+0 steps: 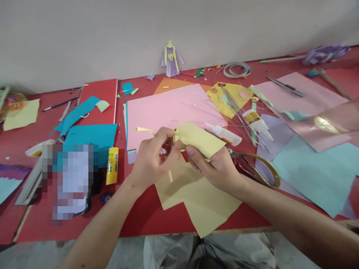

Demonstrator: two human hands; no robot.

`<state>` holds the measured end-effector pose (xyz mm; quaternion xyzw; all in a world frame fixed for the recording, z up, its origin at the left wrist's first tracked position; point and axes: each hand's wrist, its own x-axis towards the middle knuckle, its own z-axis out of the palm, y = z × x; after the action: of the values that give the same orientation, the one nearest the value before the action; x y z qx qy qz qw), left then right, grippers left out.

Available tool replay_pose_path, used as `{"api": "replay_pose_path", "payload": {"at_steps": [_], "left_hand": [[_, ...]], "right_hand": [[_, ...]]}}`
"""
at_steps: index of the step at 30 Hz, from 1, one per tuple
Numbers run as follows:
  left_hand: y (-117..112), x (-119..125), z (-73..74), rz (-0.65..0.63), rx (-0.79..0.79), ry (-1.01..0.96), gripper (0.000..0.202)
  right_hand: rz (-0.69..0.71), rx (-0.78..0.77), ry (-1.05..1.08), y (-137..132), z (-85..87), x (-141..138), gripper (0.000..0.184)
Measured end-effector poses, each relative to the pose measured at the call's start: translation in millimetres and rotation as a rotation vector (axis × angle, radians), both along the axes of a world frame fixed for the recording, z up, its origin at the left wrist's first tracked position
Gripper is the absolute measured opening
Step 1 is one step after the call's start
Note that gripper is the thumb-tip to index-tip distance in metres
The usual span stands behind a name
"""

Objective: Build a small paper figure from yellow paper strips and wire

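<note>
My left hand (pixel 153 157) and my right hand (pixel 214 164) meet over a red table (pixel 140 213). Together they hold a folded pale yellow paper piece (pixel 198 138). The right hand grips its lower side with the thumb on top. The left hand pinches its narrow gathered end, where a thin yellow paper strip (pixel 146 130) curls off to the left. Another thin strip hangs below the left fingers. Larger yellow paper sheets (pixel 196 201) lie flat under both hands.
A yellow glue stick (pixel 112 165) lies left of my hands, scissors (pixel 258 168) and two glue bottles (pixel 224 133) to the right. Pink (pixel 165 112), teal and lilac sheets, thin wires (pixel 241 112) and scraps cover the table. A paper doll (pixel 171 59) leans on the back wall.
</note>
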<state>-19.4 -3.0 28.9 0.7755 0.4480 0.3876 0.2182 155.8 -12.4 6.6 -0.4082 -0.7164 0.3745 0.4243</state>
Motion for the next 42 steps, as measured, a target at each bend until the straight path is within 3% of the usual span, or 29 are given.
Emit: {"api": "replay_pose_path", "payload": {"at_steps": [6, 11, 14, 17, 21, 25, 27, 29, 34, 38, 42], "left_hand": [[-1.0, 2.5, 2.5, -0.019, -0.031, -0.053, 0.011], [-2.4, 3.3, 4.6, 0.014, 0.010, -0.039, 0.012], [-3.5, 3.8, 3.8, 0.026, 0.065, -0.035, 0.011], [-4.2, 3.9, 2.0, 0.029, 0.158, -0.023, 0.010], [-2.3, 1.5, -1.9, 0.000, 0.382, 0.046, 0.018], [0.4, -1.6, -4.1, -0.026, 0.551, 0.113, 0.022], [0.1, -1.9, -3.0, -0.004, 0.478, 0.076, 0.020], [-0.8, -1.5, -0.8, 0.011, 0.307, -0.008, 0.014], [-2.1, 0.7, 3.7, -0.046, -0.083, -0.247, 0.005], [-2.4, 1.0, 4.2, -0.058, -0.168, -0.274, 0.005], [-2.9, 0.1, 4.6, -0.099, -0.094, -0.258, 0.007]], "right_hand": [[0.019, 0.001, 0.004, 0.2, -2.3, 0.8, 0.025], [0.009, 0.161, -0.030, 2.3, 1.9, -0.4, 0.014], [-0.040, 0.193, -0.040, 1.5, 0.9, -0.3, 0.023], [-0.039, 0.137, -0.020, -0.9, -2.1, 0.6, 0.036], [0.005, 0.027, 0.041, -2.5, -2.4, 1.2, 0.039], [0.043, 0.083, 0.051, 0.0, 0.6, -0.4, 0.034], [0.011, 0.181, -0.010, 1.7, 0.3, -0.9, 0.020], [-0.058, 0.278, -0.092, 3.1, -1.2, -0.6, 0.008], [-0.140, 0.425, -0.230, 5.2, -1.0, 3.6, 0.017], [-0.115, 0.460, -0.229, 5.7, 3.4, 5.5, 0.026], [-0.076, 0.418, -0.180, 3.2, 4.7, 5.5, 0.028]]}}
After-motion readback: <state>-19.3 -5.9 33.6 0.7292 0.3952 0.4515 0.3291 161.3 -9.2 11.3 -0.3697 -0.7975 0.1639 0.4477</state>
